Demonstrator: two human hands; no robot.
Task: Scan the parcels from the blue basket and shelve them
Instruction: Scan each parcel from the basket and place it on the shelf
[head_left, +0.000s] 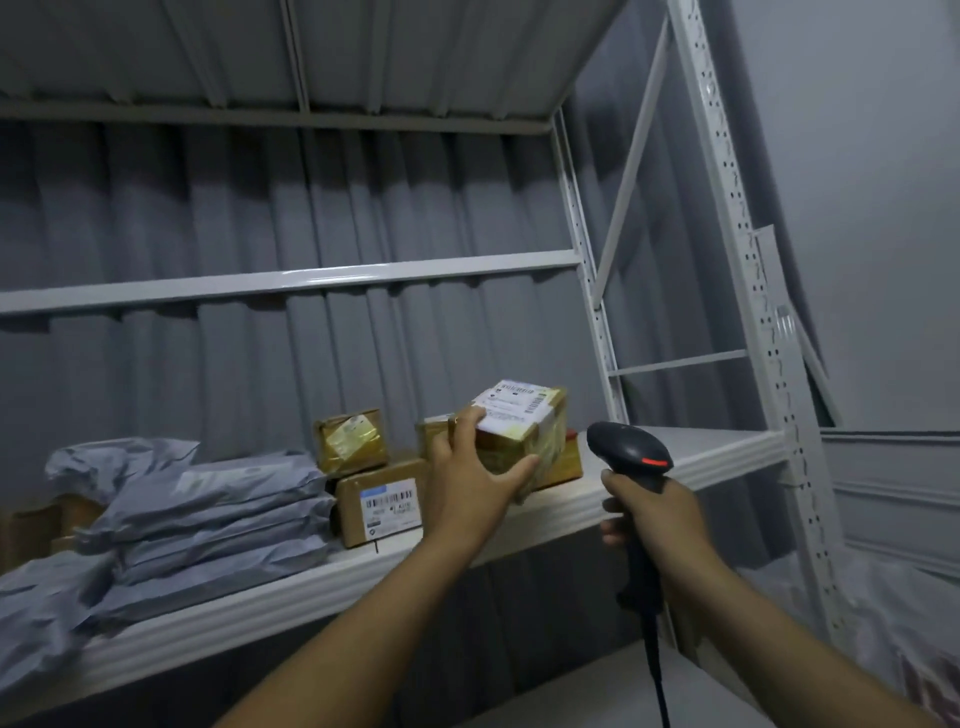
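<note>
Your left hand (470, 483) has its fingers curled over the upper near edge of the taped parcel (524, 431) and the thumb spread along its lower face: a full grasp, not released. The parcel sits tilted, label up, close to the front edge of the shelf (727, 452), over a flat carton; whether its weight rests there cannot be told.

Your right hand (649, 514) is clenched round the grip of the scanner (628, 449), held just off the front edge, beside the parcel.

Further along the front edge to the left stand a labelled brown carton (382, 501), a small gold-taped box (350, 439) behind it, and stacked grey mailer bags (218, 519).

Judgement: several items shelved; this one is being placed. The blue basket is out of view, so what remains cannot be told.
</note>
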